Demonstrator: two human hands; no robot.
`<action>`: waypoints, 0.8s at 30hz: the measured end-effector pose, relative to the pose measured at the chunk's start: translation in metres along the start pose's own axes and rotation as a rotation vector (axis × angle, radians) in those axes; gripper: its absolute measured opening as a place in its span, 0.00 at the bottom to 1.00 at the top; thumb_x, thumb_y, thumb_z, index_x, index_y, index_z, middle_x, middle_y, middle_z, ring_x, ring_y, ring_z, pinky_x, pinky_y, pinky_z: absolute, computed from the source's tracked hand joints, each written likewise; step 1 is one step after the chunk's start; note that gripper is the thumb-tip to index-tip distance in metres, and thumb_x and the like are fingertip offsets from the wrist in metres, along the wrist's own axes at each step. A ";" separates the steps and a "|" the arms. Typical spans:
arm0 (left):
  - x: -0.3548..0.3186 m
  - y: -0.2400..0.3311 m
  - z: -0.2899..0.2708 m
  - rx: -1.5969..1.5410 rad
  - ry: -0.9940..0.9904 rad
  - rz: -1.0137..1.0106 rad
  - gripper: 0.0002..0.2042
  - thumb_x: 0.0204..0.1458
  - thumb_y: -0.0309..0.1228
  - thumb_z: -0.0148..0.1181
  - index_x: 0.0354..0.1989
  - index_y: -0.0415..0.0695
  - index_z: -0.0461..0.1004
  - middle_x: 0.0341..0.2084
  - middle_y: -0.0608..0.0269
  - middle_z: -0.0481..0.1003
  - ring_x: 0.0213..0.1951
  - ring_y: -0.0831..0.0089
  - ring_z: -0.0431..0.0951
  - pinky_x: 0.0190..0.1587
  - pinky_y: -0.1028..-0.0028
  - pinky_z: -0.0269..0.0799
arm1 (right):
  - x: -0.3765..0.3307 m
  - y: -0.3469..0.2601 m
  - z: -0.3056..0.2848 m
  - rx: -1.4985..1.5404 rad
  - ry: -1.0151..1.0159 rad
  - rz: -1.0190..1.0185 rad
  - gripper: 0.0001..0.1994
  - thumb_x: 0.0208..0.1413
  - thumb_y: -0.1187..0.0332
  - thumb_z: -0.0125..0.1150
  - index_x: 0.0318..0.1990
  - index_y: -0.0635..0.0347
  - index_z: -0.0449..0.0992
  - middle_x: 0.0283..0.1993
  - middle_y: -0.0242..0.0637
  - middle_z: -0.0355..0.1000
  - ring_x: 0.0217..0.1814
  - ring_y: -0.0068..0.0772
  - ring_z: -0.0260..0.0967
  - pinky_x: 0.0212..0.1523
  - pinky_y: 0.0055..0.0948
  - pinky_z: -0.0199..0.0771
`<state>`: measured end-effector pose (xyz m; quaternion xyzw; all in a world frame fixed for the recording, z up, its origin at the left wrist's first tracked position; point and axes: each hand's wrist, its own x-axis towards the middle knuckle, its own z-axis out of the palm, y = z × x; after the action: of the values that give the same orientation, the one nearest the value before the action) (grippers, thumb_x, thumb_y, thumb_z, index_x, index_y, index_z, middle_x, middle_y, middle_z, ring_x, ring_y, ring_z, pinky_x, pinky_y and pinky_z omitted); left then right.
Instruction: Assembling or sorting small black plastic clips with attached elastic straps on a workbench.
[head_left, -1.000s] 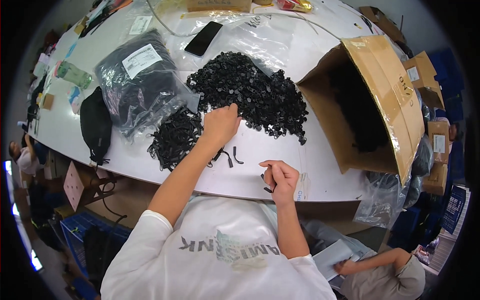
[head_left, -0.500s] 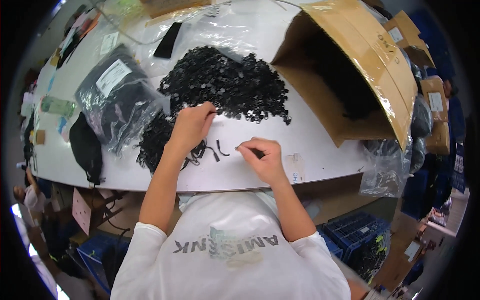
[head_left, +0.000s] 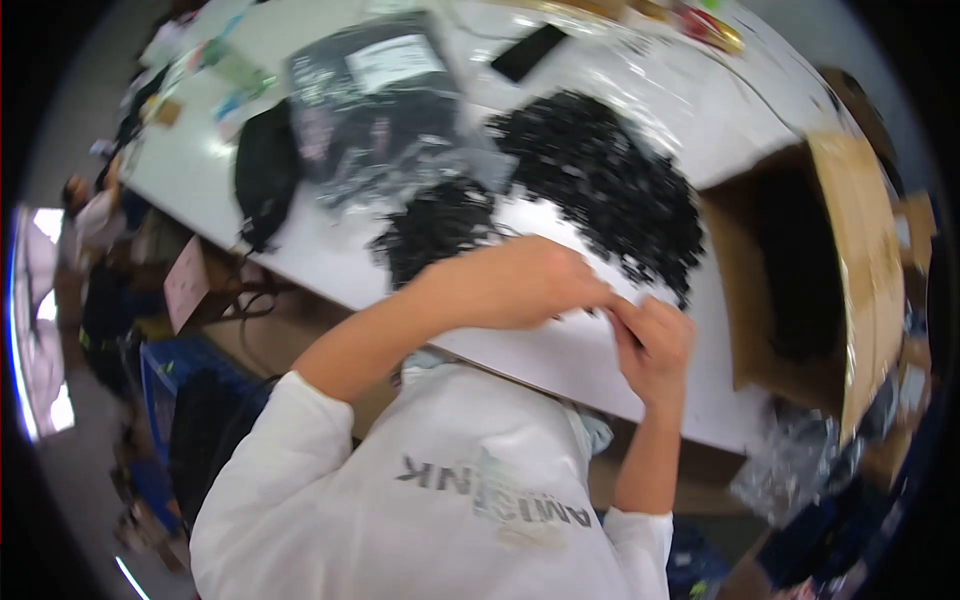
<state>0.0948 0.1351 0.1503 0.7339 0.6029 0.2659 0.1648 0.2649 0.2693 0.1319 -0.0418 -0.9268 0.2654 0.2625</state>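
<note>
Looking down through the head camera, we have our left hand (head_left: 520,280) and right hand (head_left: 650,340) meeting fingertip to fingertip over the near edge of the white table (head_left: 330,255). The left hand's fingers are drawn together and curled, the right hand's fingers are bunched against them, and whatever sits between them is too small and blurred for us to name; we cannot tell if either hand truly pinches a piece.

Just beyond our hands, on the far side, lies the big pile of small black plastic parts (head_left: 610,190), spread across the table's middle. To its left and nearer us sits a smaller heap of black parts (head_left: 435,230), partly hidden behind our left wrist.

Further left and far, we spot a clear bag of black parts (head_left: 385,110) with a white label, and beside it a black pouch (head_left: 265,175) near the table's left edge. A dark phone (head_left: 530,52) lies at the far side.

On the right stands an open cardboard box (head_left: 850,270), dark inside, with crumpled clear plastic (head_left: 790,465) below it.
</note>
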 end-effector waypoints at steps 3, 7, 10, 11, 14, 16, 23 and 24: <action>-0.006 0.005 -0.002 -0.011 0.022 0.071 0.08 0.47 0.27 0.51 0.35 0.44 0.73 0.24 0.62 0.74 0.33 0.62 0.76 0.34 0.66 0.73 | -0.002 -0.002 0.001 -0.046 -0.031 -0.099 0.09 0.36 0.76 0.67 0.30 0.57 0.78 0.17 0.34 0.55 0.17 0.37 0.54 0.19 0.34 0.50; -0.009 0.023 -0.010 0.096 -0.019 0.046 0.04 0.46 0.28 0.53 0.29 0.43 0.72 0.20 0.61 0.73 0.29 0.62 0.76 0.32 0.66 0.73 | 0.000 -0.008 -0.002 0.115 -0.105 -0.143 0.08 0.33 0.79 0.66 0.23 0.59 0.73 0.15 0.34 0.53 0.16 0.37 0.52 0.18 0.33 0.46; -0.014 0.029 -0.012 0.174 -0.017 0.082 0.03 0.44 0.28 0.55 0.25 0.44 0.71 0.18 0.62 0.72 0.26 0.62 0.76 0.31 0.66 0.72 | 0.000 -0.003 -0.003 0.292 -0.194 -0.115 0.07 0.31 0.81 0.63 0.19 0.60 0.70 0.14 0.34 0.52 0.14 0.37 0.49 0.17 0.33 0.44; -0.013 0.030 -0.011 0.194 -0.001 0.141 0.03 0.43 0.28 0.55 0.23 0.44 0.70 0.17 0.62 0.72 0.25 0.63 0.76 0.30 0.66 0.71 | -0.001 -0.001 -0.004 0.302 -0.198 -0.142 0.07 0.31 0.81 0.63 0.19 0.60 0.70 0.14 0.34 0.52 0.14 0.37 0.49 0.17 0.33 0.44; -0.011 0.031 -0.009 0.235 0.068 0.163 0.04 0.42 0.28 0.56 0.23 0.42 0.75 0.18 0.57 0.75 0.24 0.58 0.78 0.23 0.62 0.71 | 0.000 0.003 -0.003 0.428 -0.231 -0.071 0.05 0.30 0.80 0.59 0.18 0.62 0.70 0.13 0.34 0.50 0.12 0.33 0.47 0.17 0.31 0.42; -0.013 0.033 -0.013 0.286 0.049 0.127 0.03 0.42 0.29 0.57 0.23 0.43 0.74 0.17 0.61 0.74 0.24 0.63 0.77 0.26 0.66 0.70 | 0.000 0.000 -0.001 0.430 -0.172 0.039 0.04 0.30 0.78 0.58 0.20 0.64 0.73 0.12 0.33 0.51 0.12 0.29 0.47 0.16 0.27 0.42; -0.014 0.034 -0.004 0.315 0.022 0.075 0.04 0.42 0.30 0.58 0.20 0.45 0.72 0.16 0.67 0.73 0.23 0.68 0.75 0.26 0.72 0.67 | -0.011 0.003 0.005 0.515 -0.178 0.085 0.05 0.35 0.79 0.57 0.24 0.67 0.76 0.13 0.34 0.56 0.12 0.25 0.50 0.16 0.24 0.44; -0.013 0.033 -0.003 0.316 0.026 0.078 0.04 0.42 0.30 0.58 0.20 0.45 0.72 0.16 0.67 0.73 0.23 0.68 0.75 0.26 0.72 0.67 | -0.011 0.002 0.005 0.510 -0.179 0.083 0.05 0.35 0.79 0.57 0.24 0.67 0.76 0.13 0.34 0.56 0.12 0.25 0.50 0.16 0.24 0.44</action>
<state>0.1179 0.1153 0.1689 0.7699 0.6105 0.1835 0.0290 0.2717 0.2661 0.1225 0.0114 -0.8470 0.5033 0.1708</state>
